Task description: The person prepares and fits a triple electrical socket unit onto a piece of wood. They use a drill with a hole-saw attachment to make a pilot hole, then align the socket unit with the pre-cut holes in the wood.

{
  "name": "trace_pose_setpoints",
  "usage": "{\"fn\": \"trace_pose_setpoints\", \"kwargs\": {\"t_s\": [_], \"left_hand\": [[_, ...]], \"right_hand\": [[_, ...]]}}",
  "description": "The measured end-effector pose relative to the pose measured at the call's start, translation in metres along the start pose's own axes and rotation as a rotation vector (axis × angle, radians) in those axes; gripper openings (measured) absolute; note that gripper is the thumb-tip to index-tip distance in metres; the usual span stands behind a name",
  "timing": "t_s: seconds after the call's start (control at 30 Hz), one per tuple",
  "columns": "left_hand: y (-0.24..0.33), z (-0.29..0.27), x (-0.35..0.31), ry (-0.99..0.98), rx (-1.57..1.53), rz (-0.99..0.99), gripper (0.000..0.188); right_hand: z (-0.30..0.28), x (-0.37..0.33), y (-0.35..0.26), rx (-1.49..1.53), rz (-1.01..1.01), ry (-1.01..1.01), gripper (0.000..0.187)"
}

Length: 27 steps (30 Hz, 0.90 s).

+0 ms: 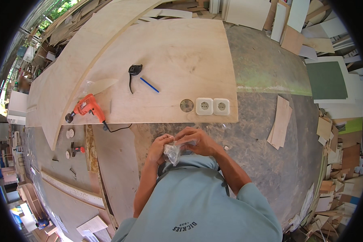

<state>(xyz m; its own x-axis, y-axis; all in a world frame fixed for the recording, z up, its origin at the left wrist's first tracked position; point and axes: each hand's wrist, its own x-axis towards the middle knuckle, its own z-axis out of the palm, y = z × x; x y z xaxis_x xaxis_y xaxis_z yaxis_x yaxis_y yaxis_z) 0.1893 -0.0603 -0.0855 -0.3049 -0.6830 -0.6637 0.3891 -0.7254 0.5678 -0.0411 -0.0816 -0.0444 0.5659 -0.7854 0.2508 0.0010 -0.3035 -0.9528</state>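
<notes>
Just in front of my body, my left hand [160, 148] and my right hand [197, 141] meet at a crumpled clear plastic bag [172, 154]. Fingers of both hands pinch its upper part, and its lower end hangs down over my shirt. What the bag contains, if anything, I cannot make out. On the plywood sheet [181, 52] beyond my hands, two white wall sockets [204, 106] lie side by side near the front right corner. Left of them a round hole [186, 105] is cut through the sheet.
An orange corded drill [88, 108] with a hole saw lies on the sheet's left part, by a long curved board [80, 60]. A black tape measure [135, 70] and a blue pen [149, 84] rest mid-sheet. Wood offcuts [280, 122] lie on the floor to the right.
</notes>
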Motion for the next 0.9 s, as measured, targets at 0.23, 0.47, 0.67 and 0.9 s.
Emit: {"fn": "trace_pose_setpoints", "kwargs": {"t_s": [0.23,0.47,0.67,0.9], "left_hand": [[-0.026,-0.003,0.015,-0.298,0.023,-0.122,0.04],[-0.021,0.007,0.008,-0.214,0.086,0.336,0.05],[-0.019,0.036,0.021,0.016,0.266,0.47,0.03],[0.016,0.024,0.082,0.101,0.575,0.542,0.013]], "right_hand": [[-0.003,-0.017,-0.013,-0.156,0.059,-0.006,0.024],[0.016,-0.032,0.027,0.108,0.353,0.364,0.01],[0.009,-0.023,0.044,0.317,0.494,0.448,0.013],[-0.055,-0.015,0.057,-0.715,0.246,0.303,0.052]]}}
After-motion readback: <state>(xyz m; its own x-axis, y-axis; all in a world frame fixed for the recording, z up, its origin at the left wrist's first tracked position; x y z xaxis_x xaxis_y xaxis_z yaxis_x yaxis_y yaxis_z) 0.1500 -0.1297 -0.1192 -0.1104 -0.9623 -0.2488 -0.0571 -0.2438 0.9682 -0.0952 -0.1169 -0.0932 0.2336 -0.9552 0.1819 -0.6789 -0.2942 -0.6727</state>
